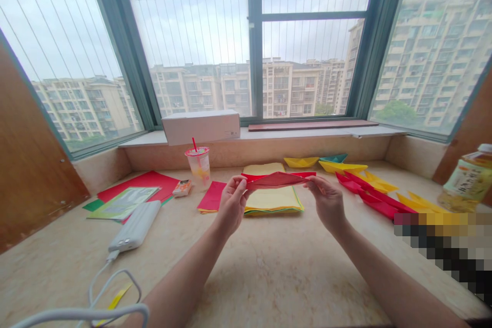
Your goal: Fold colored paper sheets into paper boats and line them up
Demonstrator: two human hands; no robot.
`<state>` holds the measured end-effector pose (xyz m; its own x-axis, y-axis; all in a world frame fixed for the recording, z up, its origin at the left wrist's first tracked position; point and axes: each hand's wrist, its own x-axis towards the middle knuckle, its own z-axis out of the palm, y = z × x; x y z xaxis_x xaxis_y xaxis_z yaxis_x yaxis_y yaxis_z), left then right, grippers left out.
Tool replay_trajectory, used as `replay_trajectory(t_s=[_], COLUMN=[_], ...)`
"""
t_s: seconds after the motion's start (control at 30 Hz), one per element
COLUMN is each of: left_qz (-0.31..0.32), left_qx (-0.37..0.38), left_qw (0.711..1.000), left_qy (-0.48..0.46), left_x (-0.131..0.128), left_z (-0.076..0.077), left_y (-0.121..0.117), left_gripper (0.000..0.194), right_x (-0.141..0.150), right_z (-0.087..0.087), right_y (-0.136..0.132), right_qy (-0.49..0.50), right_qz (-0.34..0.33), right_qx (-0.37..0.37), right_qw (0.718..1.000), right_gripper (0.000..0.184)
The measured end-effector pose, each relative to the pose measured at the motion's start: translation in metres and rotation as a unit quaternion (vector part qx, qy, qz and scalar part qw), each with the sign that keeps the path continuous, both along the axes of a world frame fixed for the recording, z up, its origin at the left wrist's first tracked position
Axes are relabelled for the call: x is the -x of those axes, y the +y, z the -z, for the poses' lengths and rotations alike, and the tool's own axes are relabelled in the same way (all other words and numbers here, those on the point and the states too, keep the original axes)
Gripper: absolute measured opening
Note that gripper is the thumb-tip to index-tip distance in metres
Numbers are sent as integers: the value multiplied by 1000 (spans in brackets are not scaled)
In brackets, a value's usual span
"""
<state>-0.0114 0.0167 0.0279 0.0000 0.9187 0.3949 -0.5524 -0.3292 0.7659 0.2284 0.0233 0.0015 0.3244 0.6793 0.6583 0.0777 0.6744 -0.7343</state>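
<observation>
I hold a folded red paper piece (277,180) flat in the air above the stone sill, one end in each hand. My left hand (231,204) pinches its left tip and my right hand (327,201) pinches its right tip. Directly under it lies a stack of yellow paper sheets (273,198), with a smaller red and pink stack (212,197) to its left.
Several finished paper boats, red (378,204), yellow (342,166) and teal (333,158), lie at the right. A plastic cup with a red straw (199,165), a white power bank with cable (135,225), red and green sheets (134,193), a white box (201,126) and a bottle (467,180) stand around.
</observation>
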Motion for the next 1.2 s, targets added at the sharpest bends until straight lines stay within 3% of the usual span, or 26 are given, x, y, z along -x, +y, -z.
replay_trajectory(t_s=[0.17, 0.47, 0.7, 0.93, 1.1, 1.2], left_qz=[-11, -112, -203, -194, -95, -69], left_qx=[-32, -47, -74, -108, -111, -106], left_qw=[999, 991, 959, 947, 964, 970], left_qy=[11, 64, 183, 231, 224, 208], left_x=[0, 5, 7, 10, 11, 10], left_z=[-1, 13, 11, 11, 13, 13], left_y=[1, 13, 5, 5, 9, 10], left_gripper=[23, 30, 33, 32, 35, 34], right_x=[0, 4, 4, 7, 6, 5], right_z=[0, 4, 6, 7, 9, 9], right_y=[-1, 2, 3, 4, 6, 6], right_qy=[-13, 10, 55, 88, 84, 79], right_qz=[0, -17, -27, -61, -51, -43], right_qx=[2, 28, 99, 152, 151, 151], right_qw=[1000, 999, 993, 982, 984, 984], right_gripper=[14, 16, 26, 41, 44, 44])
